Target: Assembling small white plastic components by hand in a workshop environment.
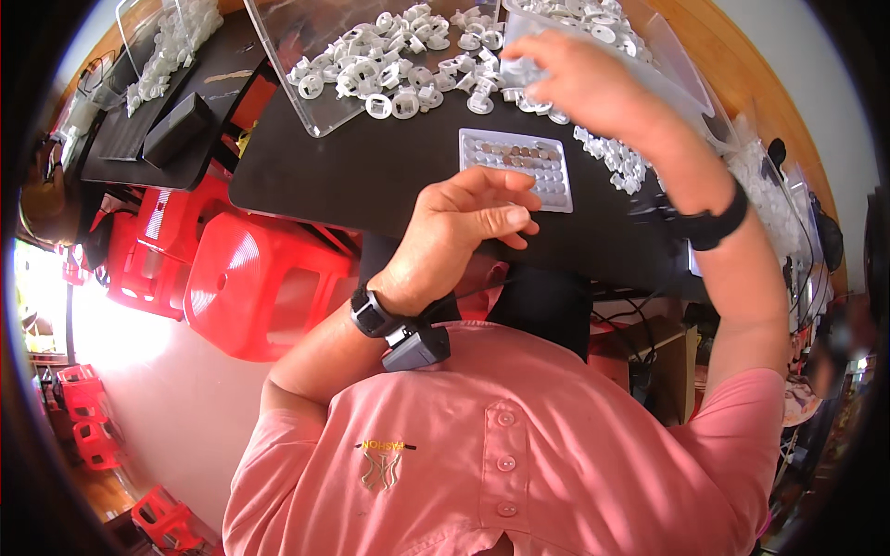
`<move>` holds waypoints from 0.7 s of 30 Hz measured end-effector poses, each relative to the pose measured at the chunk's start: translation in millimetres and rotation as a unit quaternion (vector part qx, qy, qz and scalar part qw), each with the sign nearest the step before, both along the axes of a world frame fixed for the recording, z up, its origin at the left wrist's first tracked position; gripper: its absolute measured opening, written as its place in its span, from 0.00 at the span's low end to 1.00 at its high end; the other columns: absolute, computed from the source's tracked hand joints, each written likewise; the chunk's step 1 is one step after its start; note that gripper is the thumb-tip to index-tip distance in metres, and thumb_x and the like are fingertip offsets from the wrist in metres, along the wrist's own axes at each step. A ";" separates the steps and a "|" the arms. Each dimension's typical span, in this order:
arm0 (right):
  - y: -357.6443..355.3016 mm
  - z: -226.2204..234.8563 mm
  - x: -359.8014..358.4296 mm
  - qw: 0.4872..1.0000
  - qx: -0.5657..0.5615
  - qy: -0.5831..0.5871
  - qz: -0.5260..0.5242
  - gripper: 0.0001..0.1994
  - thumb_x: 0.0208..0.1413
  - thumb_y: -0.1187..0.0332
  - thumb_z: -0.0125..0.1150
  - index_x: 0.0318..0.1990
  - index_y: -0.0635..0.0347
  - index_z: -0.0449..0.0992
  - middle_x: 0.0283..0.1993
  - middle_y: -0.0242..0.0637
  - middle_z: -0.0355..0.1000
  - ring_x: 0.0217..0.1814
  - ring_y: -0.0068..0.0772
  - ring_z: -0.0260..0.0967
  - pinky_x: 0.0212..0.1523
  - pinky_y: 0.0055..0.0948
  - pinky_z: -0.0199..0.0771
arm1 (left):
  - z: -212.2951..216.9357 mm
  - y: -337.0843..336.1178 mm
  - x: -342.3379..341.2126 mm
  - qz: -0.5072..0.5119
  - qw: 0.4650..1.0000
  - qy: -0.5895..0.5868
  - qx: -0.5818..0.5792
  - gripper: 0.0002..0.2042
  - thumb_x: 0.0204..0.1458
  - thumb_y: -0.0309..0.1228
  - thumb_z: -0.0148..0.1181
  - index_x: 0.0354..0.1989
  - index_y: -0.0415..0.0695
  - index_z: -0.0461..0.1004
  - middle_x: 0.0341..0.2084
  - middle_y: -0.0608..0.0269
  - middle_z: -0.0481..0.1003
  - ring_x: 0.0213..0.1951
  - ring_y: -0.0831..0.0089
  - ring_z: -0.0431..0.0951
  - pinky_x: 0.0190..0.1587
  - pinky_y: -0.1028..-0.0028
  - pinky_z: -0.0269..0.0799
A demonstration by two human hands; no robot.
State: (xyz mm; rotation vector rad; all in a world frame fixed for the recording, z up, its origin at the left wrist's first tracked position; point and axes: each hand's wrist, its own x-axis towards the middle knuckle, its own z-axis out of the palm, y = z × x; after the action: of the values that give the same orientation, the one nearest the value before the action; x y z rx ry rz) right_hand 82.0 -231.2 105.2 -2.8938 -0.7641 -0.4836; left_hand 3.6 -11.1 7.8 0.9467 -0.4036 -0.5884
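left hand [464,232] loosely curled at the black table [371,176] edge, gripping nothing, just beside the small grid tray [515,167], right hand [579,79] pinching white plastic rings [389,65] from the heap, clear bin [306,56] behind, red stool [255,278] below

Bright daylight, strongest at the left, blown out to white glare on the floor [120,324] beside the red stools [250,283]. Soft shadows under the tabletop's [371,176] near edge. Heavy fisheye bending, black vignette around, right rim blurred.
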 end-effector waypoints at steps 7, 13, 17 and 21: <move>66.0 -14.3 24.1 0.956 -0.149 0.170 -0.185 0.24 0.56 0.70 0.57 0.62 0.56 0.69 0.53 0.55 0.73 0.54 0.54 0.74 0.52 0.48 0.74 | -2.3 10.5 6.8 -0.006 1.000 0.011 -0.004 0.14 0.58 0.21 0.62 0.52 0.34 0.74 0.44 0.48 0.80 0.40 0.63 0.82 0.40 0.70 0.79; 68.2 -38.6 40.7 0.972 -0.122 0.168 -0.108 0.22 0.57 0.67 0.56 0.60 0.56 0.70 0.54 0.51 0.73 0.55 0.51 0.74 0.53 0.48 0.74 | 1.3 20.4 14.5 0.087 0.996 0.011 0.025 0.12 0.57 0.21 0.62 0.49 0.34 0.76 0.39 0.51 0.81 0.38 0.65 0.83 0.38 0.72 0.78; 87.2 -38.8 37.3 0.975 -0.062 0.213 -0.031 0.24 0.54 0.67 0.63 0.60 0.50 0.71 0.57 0.41 0.72 0.56 0.47 0.74 0.56 0.44 0.73 | 0.5 24.6 16.6 0.112 0.992 -0.006 0.056 0.11 0.57 0.20 0.61 0.49 0.33 0.76 0.38 0.54 0.80 0.38 0.67 0.82 0.39 0.71 0.77; 99.3 -40.3 38.6 0.989 -0.002 0.143 -0.022 0.27 0.52 0.69 0.66 0.62 0.46 0.71 0.55 0.42 0.72 0.54 0.47 0.74 0.54 0.44 0.74 | -0.5 21.1 23.1 0.108 0.993 0.008 0.037 0.11 0.57 0.20 0.61 0.48 0.32 0.76 0.38 0.54 0.80 0.38 0.68 0.81 0.39 0.71 0.77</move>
State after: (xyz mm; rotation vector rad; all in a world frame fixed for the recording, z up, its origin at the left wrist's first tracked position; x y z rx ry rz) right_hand 120.7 -131.9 64.9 -2.8977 -0.6563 -0.0651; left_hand 26.7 10.0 7.3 1.0398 -0.2610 -0.4150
